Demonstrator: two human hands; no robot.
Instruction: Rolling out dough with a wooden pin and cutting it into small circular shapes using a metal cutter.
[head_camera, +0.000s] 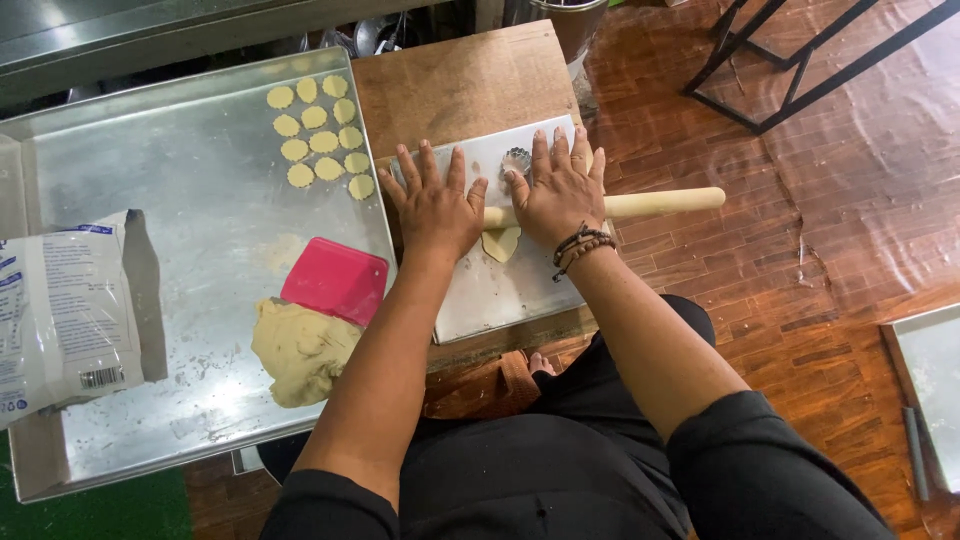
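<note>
My left hand (433, 200) and my right hand (560, 185) lie flat, fingers spread, on a pale wooden rolling pin (660, 203). The pin lies across a small steel sheet (490, 290) on a wooden board (465, 85). Under the pin, between my wrists, shows a small piece of yellow dough (501, 243). A round fluted metal cutter (516, 160) rests on the sheet just beyond my right fingertips.
A large steel tray (190, 190) on the left bears several cut dough rounds (320, 140), a lump of dough (300, 350), a red plastic scraper (336, 280) and a white bag (60, 310). Black metal legs (800, 60) stand on the brick floor; another tray (930, 390) lies at right.
</note>
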